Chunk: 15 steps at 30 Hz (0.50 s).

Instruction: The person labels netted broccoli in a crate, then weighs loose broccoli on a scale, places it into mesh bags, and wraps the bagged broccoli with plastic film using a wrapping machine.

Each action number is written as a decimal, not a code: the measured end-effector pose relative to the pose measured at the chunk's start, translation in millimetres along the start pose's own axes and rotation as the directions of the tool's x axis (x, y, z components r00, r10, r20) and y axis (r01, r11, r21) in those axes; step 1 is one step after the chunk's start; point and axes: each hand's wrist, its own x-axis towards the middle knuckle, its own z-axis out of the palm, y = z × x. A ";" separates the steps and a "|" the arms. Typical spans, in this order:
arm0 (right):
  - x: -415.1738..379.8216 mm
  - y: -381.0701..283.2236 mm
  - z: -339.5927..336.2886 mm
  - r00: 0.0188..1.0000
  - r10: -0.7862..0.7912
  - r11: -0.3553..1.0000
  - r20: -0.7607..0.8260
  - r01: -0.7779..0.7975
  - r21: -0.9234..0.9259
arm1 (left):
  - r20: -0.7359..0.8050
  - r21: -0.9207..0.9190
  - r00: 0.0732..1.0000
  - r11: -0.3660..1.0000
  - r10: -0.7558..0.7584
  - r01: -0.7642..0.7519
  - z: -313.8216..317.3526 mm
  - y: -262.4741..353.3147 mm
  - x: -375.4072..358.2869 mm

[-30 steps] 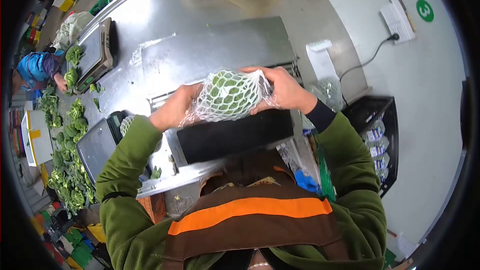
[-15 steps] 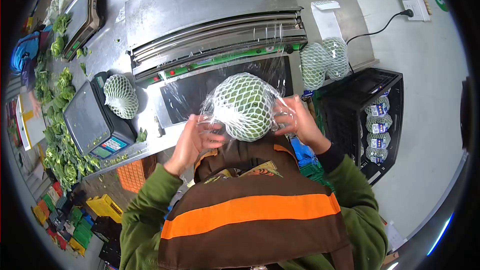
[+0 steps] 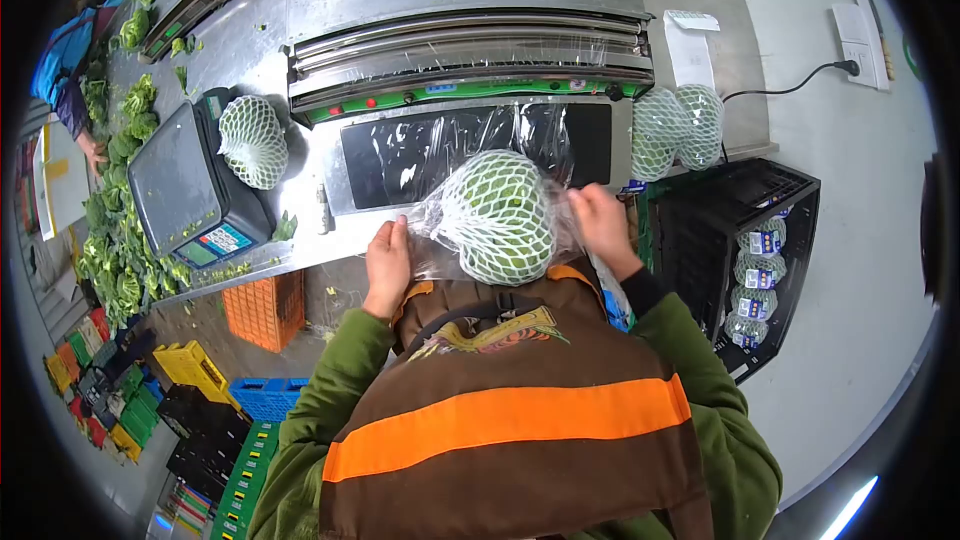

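A round green vegetable or fruit in a white foam net (image 3: 497,220) sits close to my apron, at the front of the wrapping machine (image 3: 470,70). Clear plastic film (image 3: 485,135) stretches from the machine's rollers over the dark plate and around the netted piece. My left hand (image 3: 388,262) is closed on the film at the left side, by the gathered end of the net. On the right, my right hand (image 3: 602,228) pinches the film's other side, its fingers curled beside the net.
A second netted piece (image 3: 253,140) lies against the scale (image 3: 190,185) at left, near loose broccoli (image 3: 110,250). Two wrapped pieces (image 3: 678,130) stand right of the machine. A black crate (image 3: 745,270) holds several labelled ones. Another person's hand (image 3: 92,152) shows at far left.
My hands have gone from spread fingers to closed grips on the film, left and right of the netted piece. The film now looks tauter over the plate. The view has shifted slightly.
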 end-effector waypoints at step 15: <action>-20.9 -67.2 57.7 0.799 -0.078 0.463 0.596 -0.500 0.731 | 0.575 -0.458 0.814 0.856 0.080 0.239 74.6 44.8 -10.1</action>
